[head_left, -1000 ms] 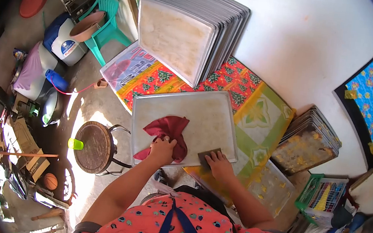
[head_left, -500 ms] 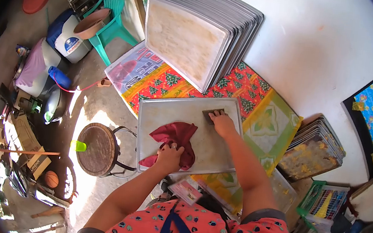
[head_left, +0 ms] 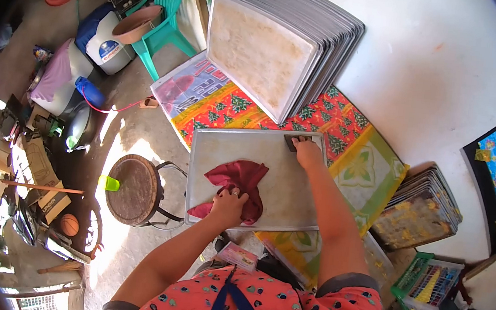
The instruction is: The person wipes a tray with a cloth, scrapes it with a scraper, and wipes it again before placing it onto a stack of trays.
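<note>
A shallow metal baking tray (head_left: 287, 190) lies on the table in front of me. Bunched on its left half is a dark red cloth (head_left: 236, 175), with my left hand (head_left: 230, 207) pressed down on it and the fingers curled into the fabric. At the tray's far right corner, my right hand (head_left: 308, 151) grips a dark flat scraper (head_left: 290, 141) and holds it against the tray's surface. The fingers partly cover the scraper.
A tall stack of baking trays (head_left: 259, 52) stands on edge at the table's back. More stained trays (head_left: 419, 211) lean by the wall at right. At left are a round stool (head_left: 137, 191) with a green cup (head_left: 109, 183) and a green chair (head_left: 166, 38).
My right hand has slid the scraper a little farther toward the tray's far right corner. The left hand stays on the cloth. The whole view has shifted slightly.
</note>
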`<state>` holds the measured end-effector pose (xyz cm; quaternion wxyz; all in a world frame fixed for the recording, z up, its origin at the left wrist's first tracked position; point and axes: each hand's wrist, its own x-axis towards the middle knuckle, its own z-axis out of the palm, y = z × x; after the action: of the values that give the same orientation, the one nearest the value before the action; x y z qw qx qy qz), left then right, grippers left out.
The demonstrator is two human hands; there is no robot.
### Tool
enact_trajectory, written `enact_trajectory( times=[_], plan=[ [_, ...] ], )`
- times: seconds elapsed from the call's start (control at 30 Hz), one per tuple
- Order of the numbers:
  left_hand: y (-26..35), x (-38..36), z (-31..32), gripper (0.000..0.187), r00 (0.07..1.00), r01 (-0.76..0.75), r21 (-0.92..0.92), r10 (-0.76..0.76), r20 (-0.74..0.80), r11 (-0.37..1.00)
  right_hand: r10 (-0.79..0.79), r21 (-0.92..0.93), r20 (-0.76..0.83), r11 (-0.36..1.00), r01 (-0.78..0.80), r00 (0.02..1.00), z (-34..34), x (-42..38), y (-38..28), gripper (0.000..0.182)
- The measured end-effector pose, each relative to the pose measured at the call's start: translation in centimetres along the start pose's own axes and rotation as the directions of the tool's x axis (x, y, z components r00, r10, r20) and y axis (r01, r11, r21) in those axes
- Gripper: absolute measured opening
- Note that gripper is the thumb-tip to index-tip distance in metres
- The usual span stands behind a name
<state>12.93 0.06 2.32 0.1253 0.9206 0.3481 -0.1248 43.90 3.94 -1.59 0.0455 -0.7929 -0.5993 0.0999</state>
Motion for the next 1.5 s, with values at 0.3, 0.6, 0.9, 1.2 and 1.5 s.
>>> enact_trajectory(
  times=[0.3, 0.6, 0.9, 1.2, 1.5],
  plan=[
    [0.1, -0.2, -0.2, 0.061, 1.0, -0.004, 0.024, 0.004, -0.002, 1.0, -0.401, -0.06, 0.012, 0.914, 0.4, 0.916, 2.7, -19.4, -3.8, 0.045],
    [0.0, 0.0, -0.4, 0.061, 0.999, -0.034, 0.043, 0.035, -0.004, 0.998, -0.216, -0.132, -0.178, 0.972, 0.194, 0.96, 2.7, -6.9, -4.3, 0.04],
    [-0.1, 0.1, -0.1, 0.061, 1.0, -0.023, 0.034, 0.022, 0.018, 0.999, -0.256, -0.197, -0.006, 0.948, 0.25, 0.967, 3.6, -12.6, -4.3, 0.043],
    [-0.3, 0.1, -0.1, 0.06, 0.999, -0.035, 0.002, 0.035, 0.005, 0.999, -0.171, -0.112, -0.088, 0.981, 0.161, 0.981, 2.8, -19.6, -3.1, 0.044],
    [-1.7, -0.8, -0.3, 0.063, 0.998, 0.022, -0.015, -0.023, -0.05, 1.0, -0.212, -0.036, -0.133, 0.977, 0.209, 0.968, 4.1, -21.1, -7.4, 0.043]
  ],
)
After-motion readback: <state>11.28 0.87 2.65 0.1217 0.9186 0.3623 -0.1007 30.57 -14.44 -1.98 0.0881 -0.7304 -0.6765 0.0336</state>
